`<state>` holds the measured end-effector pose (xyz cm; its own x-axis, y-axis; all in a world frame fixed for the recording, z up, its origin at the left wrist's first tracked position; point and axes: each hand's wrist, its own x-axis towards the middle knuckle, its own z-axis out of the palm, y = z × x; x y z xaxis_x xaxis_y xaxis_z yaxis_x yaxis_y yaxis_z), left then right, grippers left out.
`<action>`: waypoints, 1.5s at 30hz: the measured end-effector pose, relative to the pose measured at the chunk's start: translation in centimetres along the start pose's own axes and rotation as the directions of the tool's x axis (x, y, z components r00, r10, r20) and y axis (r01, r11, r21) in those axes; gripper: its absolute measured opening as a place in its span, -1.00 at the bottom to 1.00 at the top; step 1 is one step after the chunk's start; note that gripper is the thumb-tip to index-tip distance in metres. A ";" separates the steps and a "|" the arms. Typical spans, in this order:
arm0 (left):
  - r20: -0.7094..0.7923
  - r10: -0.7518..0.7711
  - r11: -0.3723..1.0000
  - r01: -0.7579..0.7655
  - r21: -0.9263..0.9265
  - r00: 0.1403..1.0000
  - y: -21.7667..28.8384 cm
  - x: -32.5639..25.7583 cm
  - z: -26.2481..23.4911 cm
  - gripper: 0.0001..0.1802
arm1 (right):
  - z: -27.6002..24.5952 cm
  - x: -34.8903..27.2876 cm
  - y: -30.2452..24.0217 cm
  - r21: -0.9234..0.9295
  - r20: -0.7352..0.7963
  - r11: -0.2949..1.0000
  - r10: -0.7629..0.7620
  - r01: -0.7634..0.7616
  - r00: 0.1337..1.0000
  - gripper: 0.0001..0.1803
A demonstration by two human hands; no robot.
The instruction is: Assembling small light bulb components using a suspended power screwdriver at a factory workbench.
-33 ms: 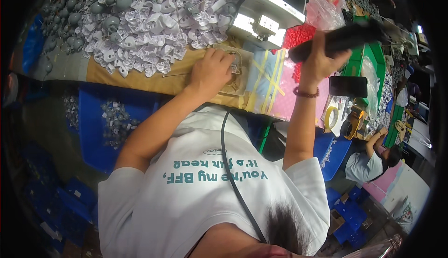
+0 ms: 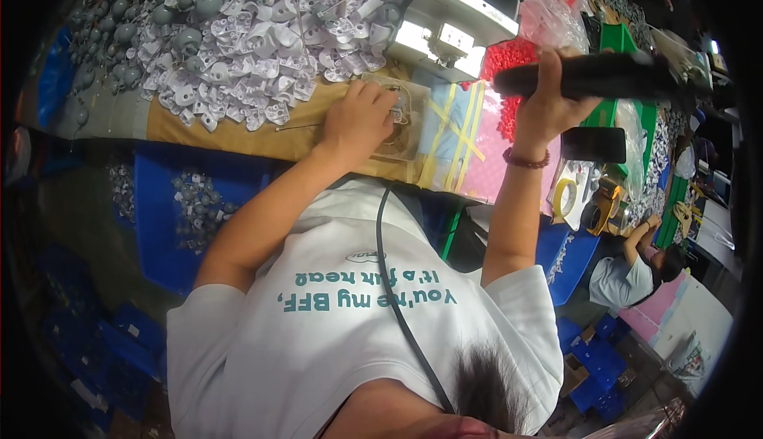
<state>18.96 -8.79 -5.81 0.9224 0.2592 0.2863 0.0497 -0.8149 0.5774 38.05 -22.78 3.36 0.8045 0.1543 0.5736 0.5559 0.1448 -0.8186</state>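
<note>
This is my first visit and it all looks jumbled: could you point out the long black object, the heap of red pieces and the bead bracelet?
Long black object (image 2: 620,78): head view, on its body.
Heap of red pieces (image 2: 507,59): head view, upper part.
Bead bracelet (image 2: 525,162): head view, front beads.

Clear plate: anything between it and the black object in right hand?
Nothing upright visible; only blue sheet, yellow tape and pink sheet lie between clear plate and black object. White machine stands just beyond.
</note>
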 end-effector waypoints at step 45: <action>-0.046 0.029 0.997 -0.032 -0.068 0.999 -0.7 0.2 0.2 -0.62 | 4.3 -10.5 -0.8 0.068 0.397 0.963 0.214 -0.261 0.893 -0.74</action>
<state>19.21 -8.27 -6.28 0.9051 0.2587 0.3376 -0.0060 -0.7859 0.6183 28.26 -20.32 -1.89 0.7537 0.5566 0.3494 0.3112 0.1661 -0.9357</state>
